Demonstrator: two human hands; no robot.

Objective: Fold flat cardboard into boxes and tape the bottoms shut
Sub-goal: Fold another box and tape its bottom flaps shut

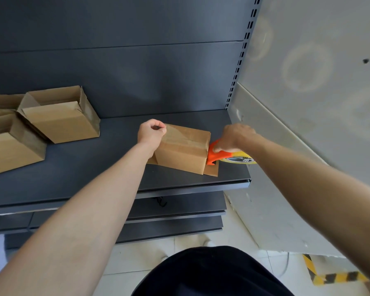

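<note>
I am standing at a dark grey shelf (pixel 90 169), both bare arms stretched forward. The cardboard box (pixel 183 150) I am working on sits on the shelf towards its right end, turned so its closed bottom faces up, with a strip of clear tape running across that face. One loose flap (pixel 212 171) lies flat on the shelf below the box's right side. My left hand (pixel 151 131) is curled at the box's upper left corner, thumb against forefinger, touching the cardboard; I cannot tell whether it pinches anything. My right hand (pixel 233 135) grips the orange tape dispenser (pixel 213 154) from above, fingers wrapped round it, with the orange end pressed against the right side of the box. The yellow tape roll (pixel 242 160) sits in the dispenser just below my wrist, over the shelf's right edge. Well apart, at the shelf's left end, two open boxes (pixel 62 118) stand close together, tilted, their openings facing up. Further shelves show below, over a pale tiled floor (pixel 233 238).
</note>
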